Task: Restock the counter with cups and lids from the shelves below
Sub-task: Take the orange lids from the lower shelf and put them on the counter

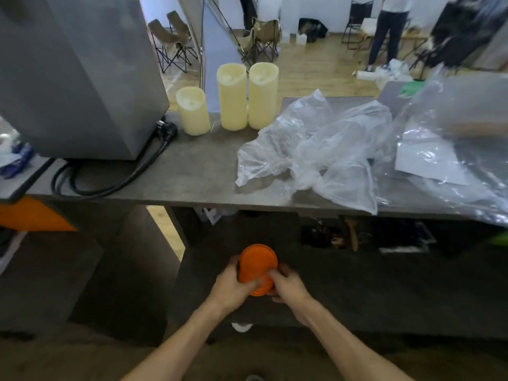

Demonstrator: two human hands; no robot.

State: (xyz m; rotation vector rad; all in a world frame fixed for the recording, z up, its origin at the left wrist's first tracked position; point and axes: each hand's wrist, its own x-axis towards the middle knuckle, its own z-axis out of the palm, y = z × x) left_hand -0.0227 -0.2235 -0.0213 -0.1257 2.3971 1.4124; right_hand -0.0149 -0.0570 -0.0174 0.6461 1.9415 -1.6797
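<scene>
Both hands, left hand and right hand, fingers curled around stack of orange lids below counter; next, lift to 12 o'clock onto it.

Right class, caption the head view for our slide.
Both hands hold a stack of orange lids below the counter.

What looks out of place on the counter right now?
Crumpled clear plastic bags sprawl over the counter's right half, one corner hanging past the front edge. They crowd the space where the orange lids would go.
</scene>
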